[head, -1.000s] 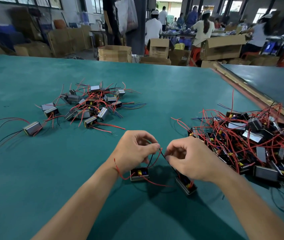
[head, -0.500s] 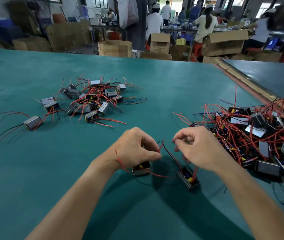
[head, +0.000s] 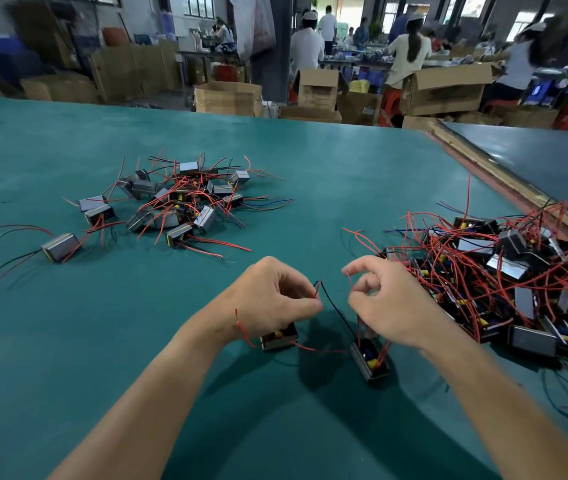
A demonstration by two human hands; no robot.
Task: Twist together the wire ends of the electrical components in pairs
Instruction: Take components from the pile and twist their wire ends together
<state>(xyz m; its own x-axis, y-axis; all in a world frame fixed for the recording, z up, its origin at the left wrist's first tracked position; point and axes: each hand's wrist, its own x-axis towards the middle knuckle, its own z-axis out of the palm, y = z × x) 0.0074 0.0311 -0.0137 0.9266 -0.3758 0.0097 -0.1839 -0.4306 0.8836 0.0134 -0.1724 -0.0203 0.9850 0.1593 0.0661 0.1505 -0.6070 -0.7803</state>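
Your left hand (head: 272, 299) is closed in a pinch, thumb and forefinger holding the black wire (head: 339, 315) and a short red wire end (head: 316, 293) together. Your right hand (head: 393, 310) is curled too, pinching a separate red lead (head: 350, 284) at its fingertips. A second ago both hands met fingertip to fingertip on the black wire. Now they have drawn apart, and your right has let go of that joint and picked up the red lead.

That suggests one pair is twisted and you are gathering the next. The joint itself is too small to confirm, so check it holds before moving on.

The black wire runs down to the right component (head: 370, 358), lying on the green table (head: 67, 341) just below your right hand. The left component (head: 279, 338) sits half hidden under your left palm. The tangled heap of components (head: 504, 268) lies to your right. A smaller, looser group of components (head: 178, 202) lies well apart at far left.
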